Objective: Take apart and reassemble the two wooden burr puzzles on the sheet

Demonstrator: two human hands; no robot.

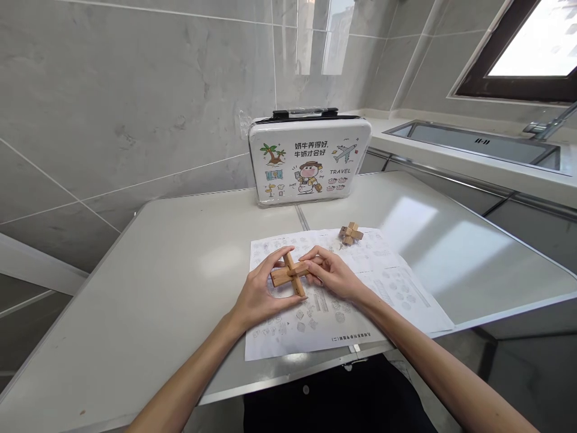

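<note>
Between my two hands is a cross-shaped wooden burr puzzle [282, 276], lifted over a printed sheet [315, 337]. My left hand [259, 291] grips one bar of it by the ends, thumb at the near end and fingertips at the far end. On the other side, my right hand [331, 273] pinches the bar that points right between thumb and fingers. A second wooden burr puzzle [350, 234], compact and star-like, rests on the sheet's far edge beyond my right hand. The sheet carries small line drawings of puzzle parts.
A white case [311, 162] with cartoon prints and a black handle stands at the back of the folding table [180, 270], by the grey tiled wall [157, 90]. To the right are a counter with a sink [473, 144], a tap [547, 127] and a window.
</note>
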